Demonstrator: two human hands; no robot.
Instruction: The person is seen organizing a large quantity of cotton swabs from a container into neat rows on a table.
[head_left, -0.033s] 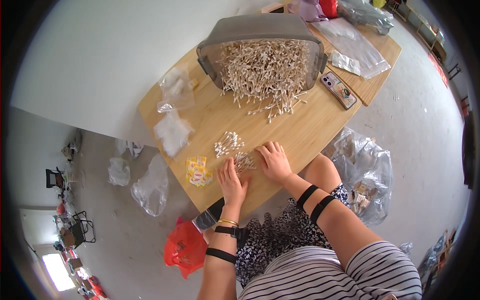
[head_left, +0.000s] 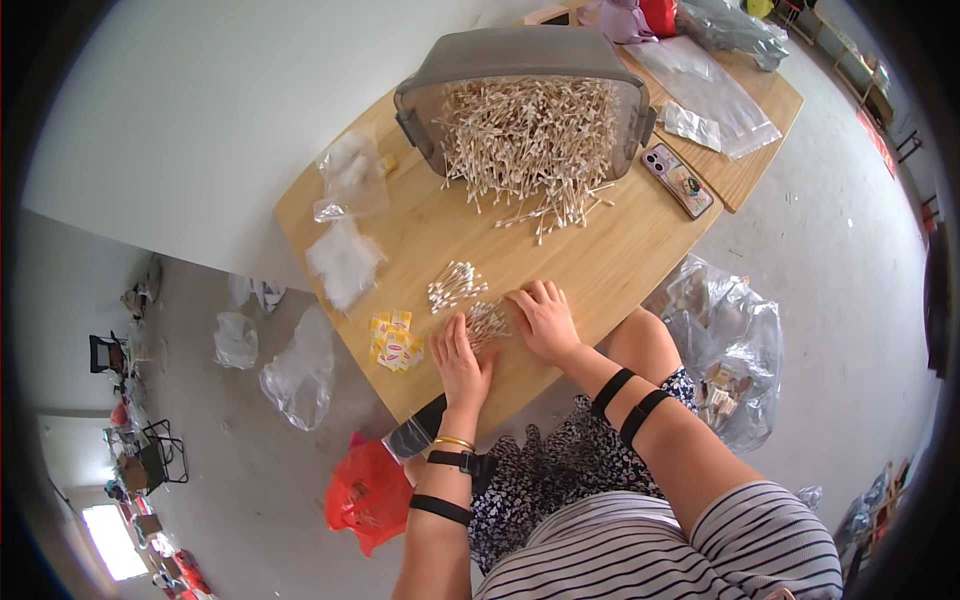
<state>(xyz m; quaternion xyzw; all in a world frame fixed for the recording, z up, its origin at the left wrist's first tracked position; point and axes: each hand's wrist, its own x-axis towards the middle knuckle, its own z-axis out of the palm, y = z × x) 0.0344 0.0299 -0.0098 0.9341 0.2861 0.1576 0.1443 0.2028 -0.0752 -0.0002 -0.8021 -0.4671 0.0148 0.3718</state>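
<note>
A small bunch of cotton swabs (head_left: 487, 324) lies on the wooden table between my two hands. My left hand (head_left: 462, 368) rests at its left side, fingers stretched out and touching or very close to the swabs. On the other side, my right hand (head_left: 545, 322) lies palm down with its fingers extended, near the swabs' right ends. Just beyond is a second loose bunch of cotton swabs (head_left: 456, 287), which neither hand touches. Small yellow-and-white printed packets or cards (head_left: 396, 342) are piled left of my left hand.
A grey plastic bin (head_left: 520, 58) lies tipped on its side, cotton swabs (head_left: 535, 135) spilling onto the table (head_left: 420, 225). Clear plastic bags (head_left: 345, 265) sit at the left edge, a phone (head_left: 678, 181) at the right. A red bag (head_left: 368, 497) and a large clear bag (head_left: 735, 345) are below.
</note>
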